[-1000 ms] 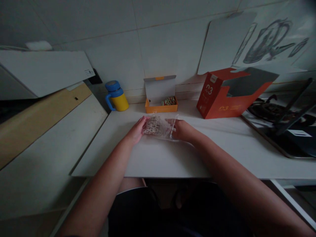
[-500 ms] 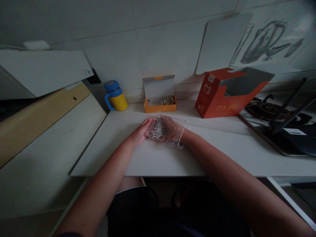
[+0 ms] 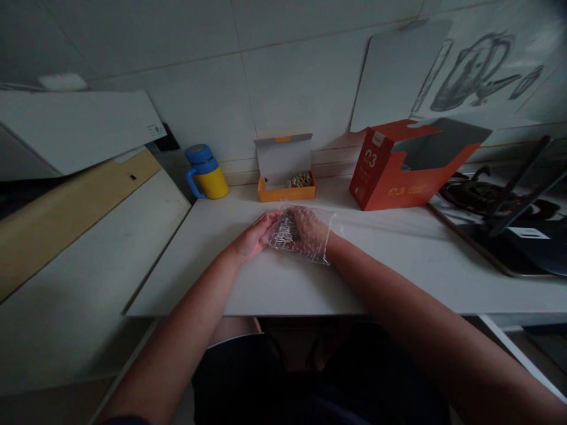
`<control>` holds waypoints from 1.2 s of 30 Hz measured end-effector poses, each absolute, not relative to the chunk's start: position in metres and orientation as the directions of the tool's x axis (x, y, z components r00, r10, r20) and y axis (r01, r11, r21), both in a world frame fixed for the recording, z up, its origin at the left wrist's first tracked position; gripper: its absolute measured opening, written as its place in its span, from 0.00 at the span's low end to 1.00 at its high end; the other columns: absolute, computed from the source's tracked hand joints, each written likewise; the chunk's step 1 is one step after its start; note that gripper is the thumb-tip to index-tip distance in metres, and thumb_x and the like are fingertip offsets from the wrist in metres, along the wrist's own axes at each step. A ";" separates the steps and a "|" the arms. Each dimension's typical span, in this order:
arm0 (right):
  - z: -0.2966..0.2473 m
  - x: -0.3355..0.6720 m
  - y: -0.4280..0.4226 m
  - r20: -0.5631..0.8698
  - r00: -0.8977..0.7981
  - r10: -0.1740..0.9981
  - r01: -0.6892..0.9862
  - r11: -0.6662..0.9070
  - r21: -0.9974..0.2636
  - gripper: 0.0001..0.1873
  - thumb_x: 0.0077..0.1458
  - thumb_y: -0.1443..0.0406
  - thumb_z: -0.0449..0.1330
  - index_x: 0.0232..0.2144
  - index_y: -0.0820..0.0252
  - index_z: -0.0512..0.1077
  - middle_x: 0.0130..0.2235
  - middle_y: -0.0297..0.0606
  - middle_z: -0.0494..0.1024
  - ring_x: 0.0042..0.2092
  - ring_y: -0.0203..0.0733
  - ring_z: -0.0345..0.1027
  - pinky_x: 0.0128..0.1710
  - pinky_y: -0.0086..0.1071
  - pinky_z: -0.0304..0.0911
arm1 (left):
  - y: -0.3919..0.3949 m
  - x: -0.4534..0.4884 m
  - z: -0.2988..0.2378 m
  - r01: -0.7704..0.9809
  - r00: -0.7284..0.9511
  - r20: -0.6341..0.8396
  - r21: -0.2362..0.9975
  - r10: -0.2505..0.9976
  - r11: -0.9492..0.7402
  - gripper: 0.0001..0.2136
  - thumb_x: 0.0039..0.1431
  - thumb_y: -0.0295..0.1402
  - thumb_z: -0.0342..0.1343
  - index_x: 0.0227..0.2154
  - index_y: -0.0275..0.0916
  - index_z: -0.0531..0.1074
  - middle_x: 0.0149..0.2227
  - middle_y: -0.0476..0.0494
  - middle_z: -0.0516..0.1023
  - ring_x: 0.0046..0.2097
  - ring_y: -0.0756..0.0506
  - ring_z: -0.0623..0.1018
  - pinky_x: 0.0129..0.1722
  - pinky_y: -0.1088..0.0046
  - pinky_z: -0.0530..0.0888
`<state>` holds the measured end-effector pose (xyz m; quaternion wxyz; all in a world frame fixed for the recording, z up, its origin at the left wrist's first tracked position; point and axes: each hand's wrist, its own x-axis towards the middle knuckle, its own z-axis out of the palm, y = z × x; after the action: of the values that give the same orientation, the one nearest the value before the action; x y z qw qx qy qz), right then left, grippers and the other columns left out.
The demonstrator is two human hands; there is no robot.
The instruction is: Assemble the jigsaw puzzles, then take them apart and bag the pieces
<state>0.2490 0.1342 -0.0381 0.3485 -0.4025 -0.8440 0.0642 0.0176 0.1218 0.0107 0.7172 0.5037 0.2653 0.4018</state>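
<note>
A clear bubble-wrap bag (image 3: 312, 251) lies over the white tabletop, its open end around my right wrist. My right hand (image 3: 310, 223) is inside it, seen through the plastic, its fingers curled against a dark, shiny bundle with pale streaks (image 3: 287, 230) whose kind I cannot make out. From outside, my left hand (image 3: 259, 233) grips the bag's left end, with fingers along its far side and the palm turned inward. Behind the hands stands an orange box (image 3: 287, 194) with its lid up, holding a heap of small multicoloured pieces.
A blue and yellow mug (image 3: 208, 172) stands at the back left. To the right is a red cardboard box (image 3: 394, 171) with a cut-out opening, beside a black stove (image 3: 500, 230). White boards (image 3: 75, 130) lean at the left, and the tiled wall rises behind the table.
Inside the bag, the dark bundle and my right fingers have shifted slightly, and the plastic has creased differently. My left hand keeps its place at the bag's end.
</note>
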 end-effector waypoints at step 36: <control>0.009 0.259 0.113 0.497 -0.503 0.708 0.579 0.702 -0.415 0.43 0.47 0.50 0.75 0.61 0.63 0.71 0.57 0.59 0.78 0.57 0.67 0.74 0.59 0.57 0.71 | 0.144 -0.002 0.009 -0.029 0.287 0.036 0.999 0.957 -0.029 0.19 0.47 0.45 0.78 0.28 0.38 0.77 0.26 0.51 0.74 0.28 0.50 0.71 0.28 0.74 0.63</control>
<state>0.2589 0.1127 0.0089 0.3306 -0.3734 -0.8613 0.0974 -0.0018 0.1436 0.0085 0.5650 0.5695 0.4076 0.4362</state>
